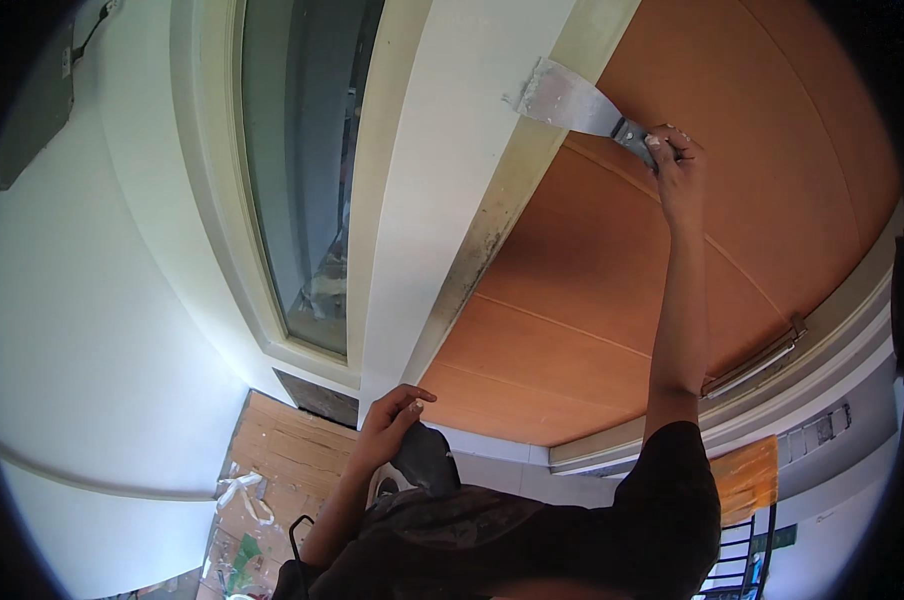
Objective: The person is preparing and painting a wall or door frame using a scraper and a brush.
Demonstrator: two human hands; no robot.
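Note:
My right hand [678, 172] is raised with its fingers wrapped round the handle of a wide putty knife [572, 100]. The knife's broad, whitish-smeared blade lies across the cream frame edge [532, 165], its tip reaching onto the white wall strip [462, 110]. A little white paste shows at the blade's tip. Low in the view, my left hand [392, 420] hangs in front of my body beside a dark grey thing [424, 460] that I cannot make out. Its fingers point right, apart from the thumb, with nothing seen in them.
An orange-brown door panel [582, 270] fills the right side, with a metal handle [757, 365] at its lower edge. Left of the strip stands a framed glass pane [307, 180]. Wooden boards [292, 450] with scraps lie below, and a black railing [742, 560] stands lower right.

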